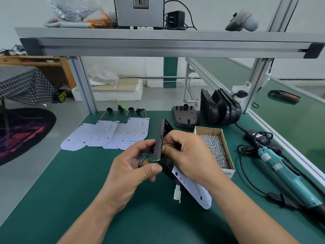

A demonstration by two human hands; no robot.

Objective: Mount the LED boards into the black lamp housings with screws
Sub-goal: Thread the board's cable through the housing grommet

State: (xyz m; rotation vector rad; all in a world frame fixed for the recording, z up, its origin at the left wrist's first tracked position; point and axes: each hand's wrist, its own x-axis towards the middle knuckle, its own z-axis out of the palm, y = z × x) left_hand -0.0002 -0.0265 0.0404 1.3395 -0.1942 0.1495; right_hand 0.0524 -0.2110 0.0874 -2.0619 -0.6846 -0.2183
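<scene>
The black housing (159, 143) is held on edge above the green mat (79, 173), mid-bench. The left hand (130, 166) pinches its near edge, and the right hand (190, 155) is curled round its other side. A white board (195, 189) hangs beneath that hand. Spare boards (107, 134) lie to the left, a box of screws (215, 150) sits just to the right, and a screwdriver (281, 175) lies beyond it.

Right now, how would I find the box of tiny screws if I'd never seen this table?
Start at the green table and look on its right side, just past the person's right hand. A long open cardboard box sits there, between that hand and the teal electric screwdriver. It alone is brimming with small shiny screws.
</scene>
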